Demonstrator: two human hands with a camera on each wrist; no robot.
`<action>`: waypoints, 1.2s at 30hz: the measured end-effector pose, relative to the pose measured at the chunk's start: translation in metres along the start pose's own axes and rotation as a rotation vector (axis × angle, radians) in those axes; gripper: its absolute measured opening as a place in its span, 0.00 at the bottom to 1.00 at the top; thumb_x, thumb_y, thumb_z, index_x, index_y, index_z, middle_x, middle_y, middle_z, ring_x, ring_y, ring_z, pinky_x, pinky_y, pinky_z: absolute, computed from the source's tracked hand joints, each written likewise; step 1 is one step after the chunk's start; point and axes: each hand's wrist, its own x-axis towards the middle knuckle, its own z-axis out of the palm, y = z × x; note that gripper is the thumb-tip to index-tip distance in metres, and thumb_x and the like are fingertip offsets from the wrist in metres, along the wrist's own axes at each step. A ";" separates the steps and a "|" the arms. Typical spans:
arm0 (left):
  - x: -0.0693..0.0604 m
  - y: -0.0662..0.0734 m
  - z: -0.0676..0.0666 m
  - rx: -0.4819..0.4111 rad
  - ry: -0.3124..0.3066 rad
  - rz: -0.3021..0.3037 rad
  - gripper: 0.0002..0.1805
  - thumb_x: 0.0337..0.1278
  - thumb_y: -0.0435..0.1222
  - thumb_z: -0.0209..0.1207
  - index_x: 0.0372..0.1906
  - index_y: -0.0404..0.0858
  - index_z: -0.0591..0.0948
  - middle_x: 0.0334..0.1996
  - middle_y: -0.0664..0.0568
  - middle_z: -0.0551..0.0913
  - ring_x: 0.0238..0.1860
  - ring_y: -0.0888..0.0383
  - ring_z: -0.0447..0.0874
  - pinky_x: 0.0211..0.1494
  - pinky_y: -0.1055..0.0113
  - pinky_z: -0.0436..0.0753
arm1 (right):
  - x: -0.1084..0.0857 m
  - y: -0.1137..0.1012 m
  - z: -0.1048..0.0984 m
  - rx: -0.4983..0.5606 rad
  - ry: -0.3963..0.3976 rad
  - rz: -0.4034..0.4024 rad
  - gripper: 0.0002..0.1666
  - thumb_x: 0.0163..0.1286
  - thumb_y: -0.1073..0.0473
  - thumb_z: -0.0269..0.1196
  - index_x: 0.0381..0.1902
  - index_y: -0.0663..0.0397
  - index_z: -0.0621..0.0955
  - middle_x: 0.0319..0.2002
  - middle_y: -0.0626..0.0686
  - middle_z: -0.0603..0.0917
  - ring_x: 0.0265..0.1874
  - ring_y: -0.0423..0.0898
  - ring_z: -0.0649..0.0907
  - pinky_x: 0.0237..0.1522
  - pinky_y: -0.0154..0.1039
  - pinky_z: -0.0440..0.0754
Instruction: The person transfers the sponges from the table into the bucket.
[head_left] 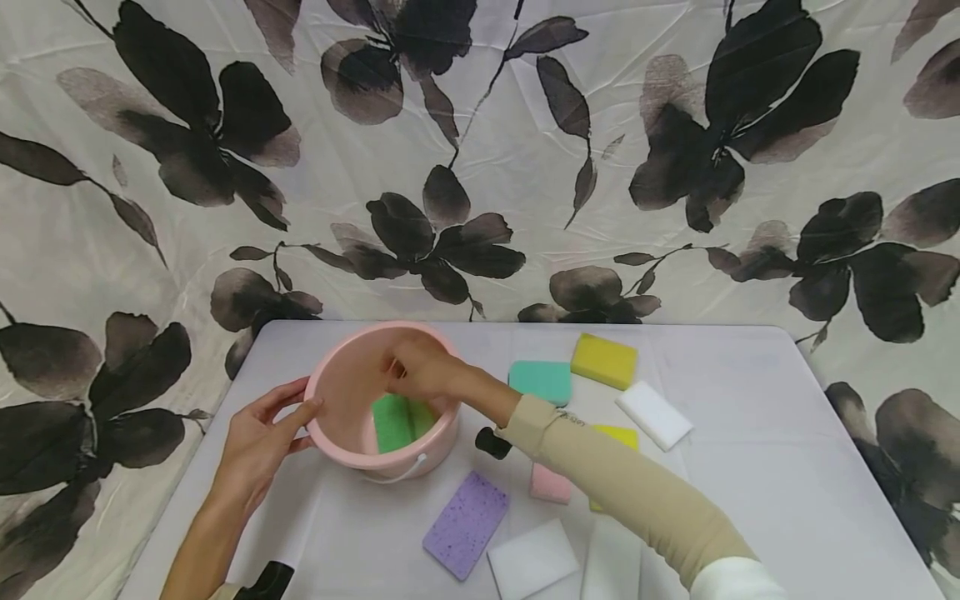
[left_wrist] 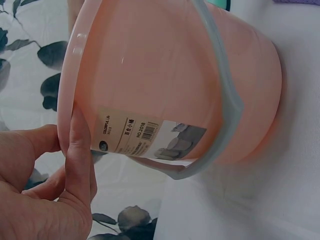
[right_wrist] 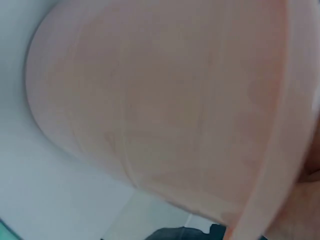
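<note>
A pink bucket (head_left: 341, 375) stands at the table's left side, tilted in the left wrist view (left_wrist: 160, 65). My left hand (head_left: 258, 433) grips its rim at the left, thumb and fingers on either side of the wall (left_wrist: 55, 180). My right hand (head_left: 423, 371) reaches inside over the right rim, its fingers loosely bent with nothing visible between them. Below them, a green sponge (head_left: 392, 423) lies on the bucket's bottom, a yellow-green part beside it. In the right wrist view the bucket's wall (right_wrist: 165, 100) hides most of my right hand (right_wrist: 295, 212).
Right of the bucket lie a teal sponge (head_left: 540, 382), a yellow one (head_left: 604, 361), a white one (head_left: 654, 415), a pink one (head_left: 550, 483) and a purple one (head_left: 467, 525). White pads (head_left: 532, 560) lie near the front. My right forearm partly covers another yellow piece (head_left: 618, 435).
</note>
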 end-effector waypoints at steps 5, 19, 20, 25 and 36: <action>0.001 -0.001 0.000 0.012 -0.003 -0.010 0.37 0.69 0.52 0.63 0.77 0.42 0.68 0.72 0.44 0.69 0.42 0.71 0.82 0.43 0.72 0.87 | -0.008 -0.001 -0.008 0.044 0.038 -0.021 0.13 0.70 0.69 0.64 0.50 0.70 0.82 0.43 0.59 0.86 0.43 0.48 0.84 0.46 0.26 0.78; 0.002 -0.001 0.001 0.004 0.009 -0.014 0.37 0.69 0.52 0.64 0.76 0.40 0.69 0.72 0.44 0.69 0.42 0.70 0.81 0.43 0.72 0.87 | -0.028 0.005 -0.030 0.113 0.141 -0.099 0.08 0.69 0.64 0.68 0.45 0.60 0.84 0.40 0.53 0.87 0.40 0.42 0.85 0.47 0.28 0.83; 0.002 -0.002 0.001 0.003 0.007 -0.015 0.37 0.69 0.51 0.64 0.76 0.40 0.69 0.72 0.44 0.69 0.42 0.70 0.81 0.43 0.72 0.87 | -0.030 0.007 -0.031 0.118 0.148 -0.104 0.09 0.69 0.64 0.68 0.46 0.60 0.85 0.40 0.53 0.87 0.40 0.42 0.85 0.46 0.27 0.82; 0.002 -0.002 0.001 0.001 0.009 -0.013 0.37 0.69 0.52 0.64 0.76 0.41 0.69 0.72 0.44 0.69 0.43 0.70 0.81 0.44 0.71 0.88 | -0.039 0.015 -0.039 0.146 0.190 -0.124 0.09 0.70 0.63 0.69 0.46 0.60 0.85 0.40 0.52 0.87 0.39 0.41 0.84 0.46 0.29 0.83; 0.001 -0.003 0.001 -0.005 0.020 0.010 0.37 0.69 0.51 0.64 0.76 0.39 0.69 0.71 0.44 0.70 0.43 0.70 0.82 0.44 0.71 0.88 | -0.061 0.034 -0.048 0.183 0.299 -0.072 0.10 0.69 0.58 0.70 0.45 0.55 0.86 0.41 0.50 0.86 0.40 0.42 0.85 0.49 0.35 0.85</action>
